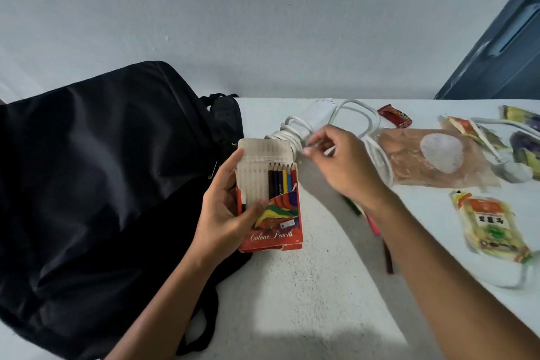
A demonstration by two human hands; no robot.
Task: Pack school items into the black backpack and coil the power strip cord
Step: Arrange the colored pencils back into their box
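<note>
The black backpack (102, 184) lies on the left of the white table (306, 295). My left hand (225, 213) grips an open red colour pencil box (274, 213) upright beside it, with several pencils showing inside. My right hand (342, 166) hovers just right of the box's flap, its fingers curled and pinching a thin, pale, blurred pencil (318, 144). Behind both hands lies the white power strip (320, 112), its cord (292, 133) partly looped, and the plug (514, 171) rests far right. Loose pencils (375, 226) lie under my right wrist.
Food packets lie on the right side of the table: a brown one with a pale disc (432, 155), a yellow one (491, 228), a red wrapper (394, 116). A grey wall stands behind the table, and a dark door (502, 52) is at the far right.
</note>
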